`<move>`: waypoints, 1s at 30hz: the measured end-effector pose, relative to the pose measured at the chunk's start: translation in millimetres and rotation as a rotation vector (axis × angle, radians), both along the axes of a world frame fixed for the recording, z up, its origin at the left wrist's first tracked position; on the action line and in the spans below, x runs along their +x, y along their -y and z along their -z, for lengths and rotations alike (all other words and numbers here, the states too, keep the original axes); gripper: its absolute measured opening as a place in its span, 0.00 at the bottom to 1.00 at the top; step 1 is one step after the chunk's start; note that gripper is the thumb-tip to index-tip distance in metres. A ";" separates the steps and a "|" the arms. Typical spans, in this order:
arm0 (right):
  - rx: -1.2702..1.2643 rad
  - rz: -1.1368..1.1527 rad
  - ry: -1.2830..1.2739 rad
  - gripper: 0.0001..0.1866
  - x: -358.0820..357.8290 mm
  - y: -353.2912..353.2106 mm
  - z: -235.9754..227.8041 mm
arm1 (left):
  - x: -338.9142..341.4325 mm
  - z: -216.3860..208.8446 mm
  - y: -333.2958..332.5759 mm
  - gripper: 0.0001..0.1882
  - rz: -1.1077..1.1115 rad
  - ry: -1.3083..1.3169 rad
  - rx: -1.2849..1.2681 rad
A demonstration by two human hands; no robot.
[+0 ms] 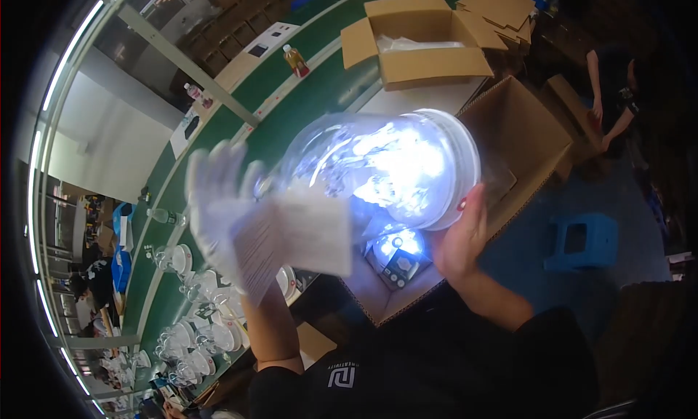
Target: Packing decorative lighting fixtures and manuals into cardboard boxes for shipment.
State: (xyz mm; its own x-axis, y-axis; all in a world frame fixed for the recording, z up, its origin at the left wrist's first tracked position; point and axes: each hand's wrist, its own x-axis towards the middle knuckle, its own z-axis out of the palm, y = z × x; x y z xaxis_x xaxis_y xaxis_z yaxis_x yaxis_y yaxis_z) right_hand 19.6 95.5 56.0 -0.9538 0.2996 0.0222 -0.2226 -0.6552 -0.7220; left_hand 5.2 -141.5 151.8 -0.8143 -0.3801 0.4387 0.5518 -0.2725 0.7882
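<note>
My bare right hand (459,248) grips the white round base of a clear domed lamp (342,161), which lies tilted on its side and glows bright white. Over to the left my white-gloved left hand (218,193) has its fingers stretched upward, with a folded printed leaflet (313,233) against it. Motion blurs the leaflet and hides how the thumb meets it. Beneath the lamp, an open carton (378,306) holds a second glow (400,242) and a dark square item with round marks (401,266).
Several clear domed lamps with white bases (196,339) crowd the green table (320,92) at left. An open carton (436,70) stands at the back, near a drink bottle (296,60). At right are a blue stool (585,242) and another person's arms (596,92).
</note>
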 end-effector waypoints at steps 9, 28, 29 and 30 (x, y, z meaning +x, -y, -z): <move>1.027 0.082 -0.846 0.33 6.1 -15.7 -17.4 | -9.4 115.7 5.1 0.20 0.083 0.522 0.552; 1.099 -0.133 -1.167 0.21 -57.8 -189.2 -6.1 | -17.4 105.4 -133.2 0.15 -0.476 0.529 -0.448; 1.097 -0.142 -1.163 0.21 -60.3 -192.6 -4.7 | -18.6 105.0 -131.6 0.15 -0.490 0.533 -0.501; 1.101 -0.200 -1.181 0.22 -63.1 -198.5 -3.1 | -15.2 104.7 -129.2 0.14 -0.502 0.539 -0.549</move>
State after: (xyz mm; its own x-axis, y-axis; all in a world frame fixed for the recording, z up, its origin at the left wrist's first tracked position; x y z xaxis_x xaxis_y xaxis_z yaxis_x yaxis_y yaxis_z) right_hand -43.4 294.1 59.1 -0.2713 -0.4749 0.8372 -0.9412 -0.0513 -0.3340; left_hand -9.9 -12.3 47.1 -0.7568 -0.5947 0.2712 0.0248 0.3885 0.9211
